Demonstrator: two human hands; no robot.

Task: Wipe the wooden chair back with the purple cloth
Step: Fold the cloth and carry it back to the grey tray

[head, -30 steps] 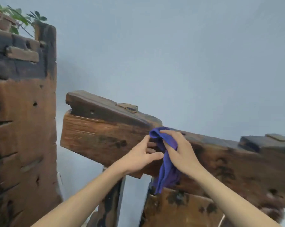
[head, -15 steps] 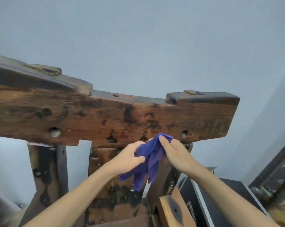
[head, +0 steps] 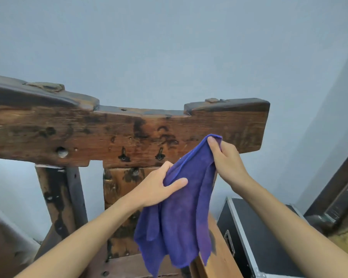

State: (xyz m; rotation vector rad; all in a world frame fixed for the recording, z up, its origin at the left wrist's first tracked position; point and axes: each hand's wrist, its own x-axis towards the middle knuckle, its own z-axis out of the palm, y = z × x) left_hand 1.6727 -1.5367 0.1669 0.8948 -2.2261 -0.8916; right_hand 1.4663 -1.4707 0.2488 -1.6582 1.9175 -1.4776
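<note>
Cloth (head: 181,213), soft, light and limp, hangs at 6 o'clock below the chair back (head: 129,135), pinched at its top corner by the right hand (head: 227,163), left hand (head: 157,187) gripping mid-fold; bunching likely wipes best.

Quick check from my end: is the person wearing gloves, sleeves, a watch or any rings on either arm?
Nothing is worn on what shows. The left hand and right hand are bare, with no gloves, and no rings show on the visible fingers. Both forearms are uncovered from wrist to the frame's bottom edge: no sleeve, watch or band in sight. Fingernails look short and unpainted.
</note>
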